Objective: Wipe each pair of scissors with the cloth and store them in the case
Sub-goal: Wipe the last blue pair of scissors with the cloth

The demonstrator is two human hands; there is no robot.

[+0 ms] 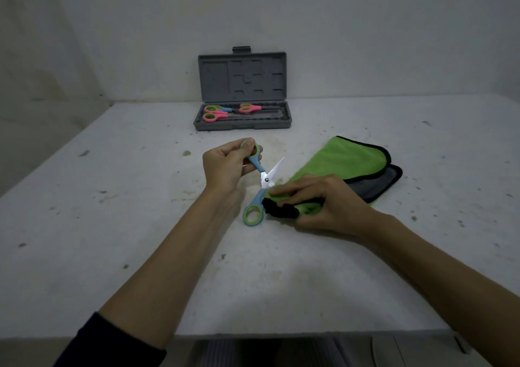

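already two pairs lay in the case; left hand gripped the open blue scissors, right hand pinched cloth round one blade; storing remained.

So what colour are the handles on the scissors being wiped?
Blue with green inside the finger loops, on the scissors that the left hand holds; head view.

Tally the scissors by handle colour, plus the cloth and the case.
Blue-handled scissors, held open in the left hand: 1
Pink-handled scissors in the case: 2 clear
Scissors in the case showing both blue and pink, count unclear: at least 1
Green cloth, gripped by the right hand: 1
Total: at least 6
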